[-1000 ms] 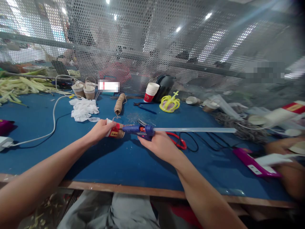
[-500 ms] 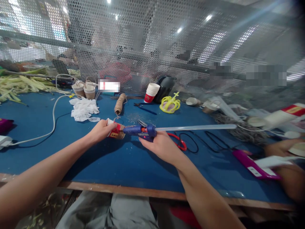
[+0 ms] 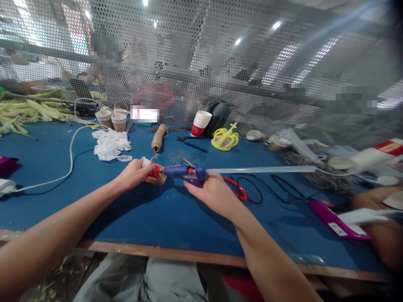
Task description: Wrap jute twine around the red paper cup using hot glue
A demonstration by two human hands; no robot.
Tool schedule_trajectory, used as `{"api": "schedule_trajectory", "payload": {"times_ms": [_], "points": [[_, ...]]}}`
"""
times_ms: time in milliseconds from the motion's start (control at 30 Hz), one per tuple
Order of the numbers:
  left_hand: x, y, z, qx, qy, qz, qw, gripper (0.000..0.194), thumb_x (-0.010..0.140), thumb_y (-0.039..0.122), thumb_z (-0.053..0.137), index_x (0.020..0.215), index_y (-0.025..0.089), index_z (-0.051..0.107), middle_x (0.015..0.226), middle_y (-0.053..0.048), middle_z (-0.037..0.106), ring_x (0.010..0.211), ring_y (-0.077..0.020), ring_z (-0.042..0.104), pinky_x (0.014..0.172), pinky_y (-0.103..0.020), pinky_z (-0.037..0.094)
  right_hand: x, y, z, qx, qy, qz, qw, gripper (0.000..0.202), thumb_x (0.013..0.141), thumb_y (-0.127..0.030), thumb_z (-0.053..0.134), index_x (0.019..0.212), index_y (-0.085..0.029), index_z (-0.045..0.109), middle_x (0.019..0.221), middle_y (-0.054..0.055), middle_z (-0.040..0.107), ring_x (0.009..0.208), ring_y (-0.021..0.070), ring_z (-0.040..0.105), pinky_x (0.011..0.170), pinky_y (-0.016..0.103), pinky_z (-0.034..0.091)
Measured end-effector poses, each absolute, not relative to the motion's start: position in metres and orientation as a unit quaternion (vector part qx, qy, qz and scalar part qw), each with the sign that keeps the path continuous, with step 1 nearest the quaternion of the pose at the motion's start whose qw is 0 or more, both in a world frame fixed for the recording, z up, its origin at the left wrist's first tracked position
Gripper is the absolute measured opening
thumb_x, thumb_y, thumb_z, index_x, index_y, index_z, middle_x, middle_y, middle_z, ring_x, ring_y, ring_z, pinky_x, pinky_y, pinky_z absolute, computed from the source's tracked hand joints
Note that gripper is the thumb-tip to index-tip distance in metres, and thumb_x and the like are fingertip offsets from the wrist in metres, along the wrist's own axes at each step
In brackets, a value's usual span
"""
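The left hand holds a red paper cup above the front half of the blue worktop; its grip is closed, with the thumb pressed on the cup's side. The cup is tipped on its side, white rim toward the left hand, with brown twine around its other end. The right hand has its grip wrapped around the handle of a blue glue gun, on which a small red light shows. The gun's nozzle is at the twine-covered part of the cup; whether it makes contact cannot be told. A long translucent glue stick projects from the rear of the gun. Beyond the cup lies a spool of twine, with white crumpled material to its left and two cups with brown wrapping behind that. Blue-handled pliers lie right of the spool, near a stack of paper cups and a yellow crown-shaped item. A red loop and black cable lie beside the right hand. At far right, a purple power strip is near another person's arm.
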State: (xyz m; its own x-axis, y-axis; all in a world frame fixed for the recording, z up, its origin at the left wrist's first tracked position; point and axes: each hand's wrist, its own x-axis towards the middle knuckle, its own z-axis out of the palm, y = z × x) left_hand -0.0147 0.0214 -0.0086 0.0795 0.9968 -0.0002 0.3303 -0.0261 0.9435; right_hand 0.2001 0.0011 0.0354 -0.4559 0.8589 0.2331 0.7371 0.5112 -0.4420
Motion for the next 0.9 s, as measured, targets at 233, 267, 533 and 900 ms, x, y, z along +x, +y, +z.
{"api": "schedule_trajectory", "payload": {"times_ms": [233,267,533,900], "points": [[-0.0153,0.0224,-0.0105,0.599,0.557,0.387,0.425,0.030,0.066,0.037,0.050,0.063,0.011,0.065,0.050,-0.001,0.057,0.047,-0.0116,0.046,0.042,-0.021,0.028,0.1986,0.0016,0.0348,-0.471,-0.843,0.131,0.225,0.015,0.074,-0.025,0.048,0.064,-0.018,0.057,0.063,0.002,0.063,0.064,0.0167,0.057,0.066,0.026,0.042],[-0.0155,0.0226,-0.0105,0.599,0.554,0.385,0.432,0.031,0.066,0.037,0.050,0.065,0.011,0.065,0.052,-0.001,0.059,0.048,-0.0119,0.047,0.043,-0.021,0.029,0.1988,0.0008,0.0349,-0.471,-0.845,0.130,0.220,0.016,0.074,-0.026,0.048,0.064,-0.018,0.057,0.064,0.002,0.063,0.064,0.0167,0.057,0.065,0.026,0.042],[-0.0160,0.0227,-0.0110,0.592,0.560,0.382,0.437,0.035,0.067,0.041,0.048,0.068,0.009,0.063,0.055,-0.002,0.059,0.050,-0.0121,0.048,0.044,-0.021,0.033,0.1977,-0.0031,0.0357,-0.475,-0.846,0.115,0.211,0.018,0.075,-0.025,0.047,0.063,-0.017,0.056,0.064,0.003,0.063,0.064,0.0179,0.058,0.063,0.027,0.042],[-0.0142,0.0226,-0.0092,0.583,0.560,0.386,0.444,0.035,0.068,0.040,0.047,0.070,0.008,0.063,0.055,-0.003,0.060,0.051,-0.0135,0.051,0.045,-0.022,0.035,0.1982,-0.0053,0.0369,-0.471,-0.852,0.108,0.200,0.016,0.074,-0.024,0.048,0.062,-0.017,0.056,0.061,0.002,0.062,0.061,0.0160,0.056,0.059,0.025,0.040]]}}
